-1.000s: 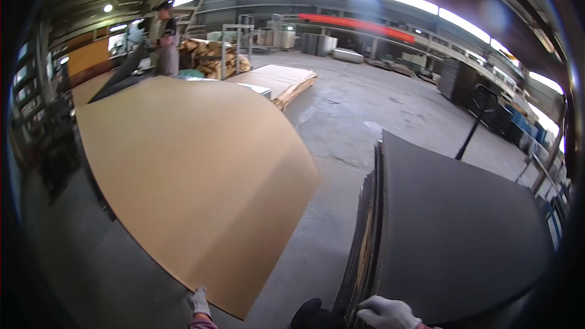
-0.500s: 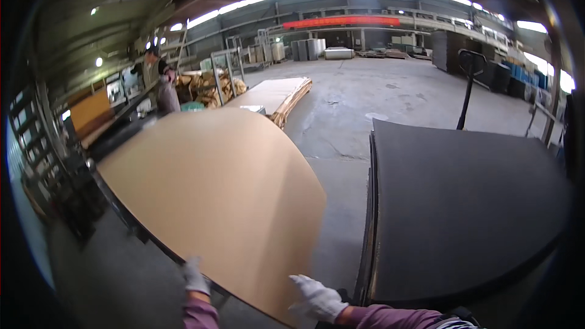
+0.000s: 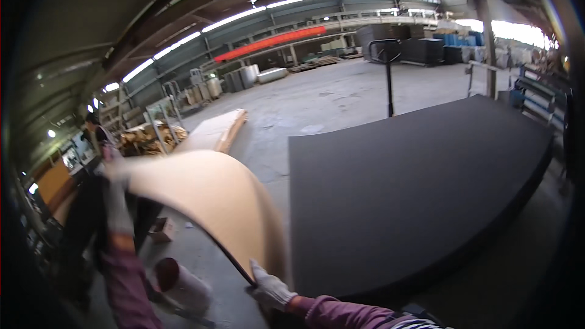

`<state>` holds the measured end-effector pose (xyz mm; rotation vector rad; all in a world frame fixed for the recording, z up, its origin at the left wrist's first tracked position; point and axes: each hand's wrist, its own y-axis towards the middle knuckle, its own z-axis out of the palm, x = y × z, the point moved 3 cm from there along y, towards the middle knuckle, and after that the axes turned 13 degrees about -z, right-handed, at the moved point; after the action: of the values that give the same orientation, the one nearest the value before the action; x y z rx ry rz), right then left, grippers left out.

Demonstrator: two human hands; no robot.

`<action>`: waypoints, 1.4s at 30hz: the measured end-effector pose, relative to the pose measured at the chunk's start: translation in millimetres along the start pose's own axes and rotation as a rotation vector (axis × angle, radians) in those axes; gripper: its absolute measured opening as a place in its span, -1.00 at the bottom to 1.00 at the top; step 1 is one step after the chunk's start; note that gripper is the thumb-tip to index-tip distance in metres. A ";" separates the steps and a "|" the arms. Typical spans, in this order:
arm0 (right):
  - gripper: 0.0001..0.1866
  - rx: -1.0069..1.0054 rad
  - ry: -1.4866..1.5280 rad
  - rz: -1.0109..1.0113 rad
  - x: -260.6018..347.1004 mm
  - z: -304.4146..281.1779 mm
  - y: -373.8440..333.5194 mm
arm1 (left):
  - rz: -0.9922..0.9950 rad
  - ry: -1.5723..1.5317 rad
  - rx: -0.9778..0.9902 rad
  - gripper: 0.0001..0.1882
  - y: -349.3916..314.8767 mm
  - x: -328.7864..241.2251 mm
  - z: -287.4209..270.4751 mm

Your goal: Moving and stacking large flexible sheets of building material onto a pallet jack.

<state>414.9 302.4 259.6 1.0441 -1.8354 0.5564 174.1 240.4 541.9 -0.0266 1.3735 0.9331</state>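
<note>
A large flexible tan sheet [image 3: 201, 176] with a dark edge bows upward at the left, lifted between my hands. My left hand [image 3: 117, 201], gloved in white and smeared by motion, grips its far left end; the separate fingers do not show clearly. At the sheet's near edge, my right hand [image 3: 271, 287], also gloved, is closed with the thumb on the tan face. The sheet's right side hangs in a curve beside a wide stack of black sheets [image 3: 414, 195], near my right forearm.
A bucket-like container [image 3: 183, 284] and a small box [image 3: 161, 229] are on the floor below the sheet. Behind the black stack rises a pallet jack handle [image 3: 389, 79]. A long low stack of pale sheets [image 3: 210, 131] lies ahead. Another person [image 3: 100, 134] stands at the far left.
The tan sheet, flatter before, is now arched and uncovers the floor beneath. My left hand has moved up and left. The view has turned right, bringing more of the black stack in.
</note>
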 end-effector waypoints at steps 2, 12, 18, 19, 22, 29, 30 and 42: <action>-0.11 -0.313 0.158 -0.221 -20.6 -2.0 -20.7 | 0.495 0.819 0.434 -0.68 8.4 -10.6 161.1; -0.76 -0.933 1.294 -0.555 12.9 -131.2 -147.7 | -0.404 1.271 1.298 -0.22 -124.2 24.6 331.0; -0.66 -0.527 1.562 -0.704 5.4 -169.1 -211.9 | -0.322 1.012 0.577 -0.45 -43.4 -11.4 87.0; -0.66 -0.525 1.569 -0.721 2.2 -162.6 -218.9 | -0.249 1.263 0.571 -0.38 28.8 24.8 15.4; -0.59 -0.720 1.556 -0.551 -39.8 -147.1 -222.0 | 0.040 1.977 0.242 -0.28 -7.5 0.9 66.4; -0.63 -0.910 1.181 -0.121 -86.3 -93.0 -270.6 | -0.265 0.645 1.383 -0.54 -199.1 60.0 361.4; -0.65 -0.925 1.097 -0.132 -107.5 -92.1 -286.3 | -0.313 0.610 1.376 -0.54 -201.2 62.0 351.5; -0.60 -1.228 0.598 0.383 -135.5 -141.4 -362.9 | -0.948 0.073 0.564 -0.54 -228.3 192.5 79.0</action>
<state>819.5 267.8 187.8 -0.2862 -1.3996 -0.1124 352.2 237.0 289.6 -0.2600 1.4219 -0.2516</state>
